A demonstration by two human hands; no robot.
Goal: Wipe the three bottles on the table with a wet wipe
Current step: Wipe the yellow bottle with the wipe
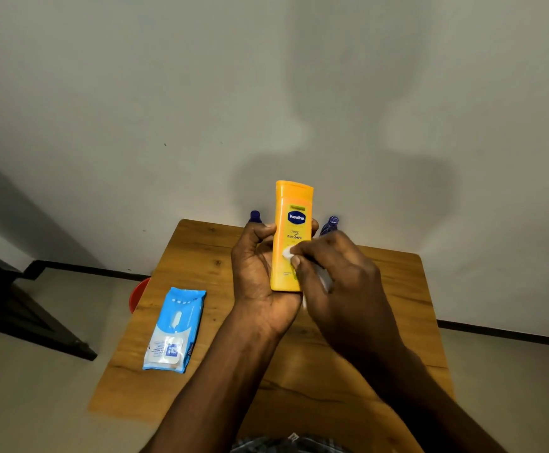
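Observation:
My left hand [257,273] holds a yellow lotion bottle [291,223] upright above the wooden table [201,256], fingers wrapped round its lower half. My right hand [335,276] presses a white wet wipe [287,253] against the bottle's front, just under the label. Behind my hands two dark blue bottles stand near the table's far edge: the top of one [255,216] shows left of the yellow bottle, the top of the other [330,224] shows right of it. Their bodies are hidden by my hands.
A blue pack of wet wipes [176,328] lies flat on the table's left side. A red object [137,294] sits on the floor beside the table's left edge. A dark piece of furniture [11,305] stands at the far left. The wall is close behind the table.

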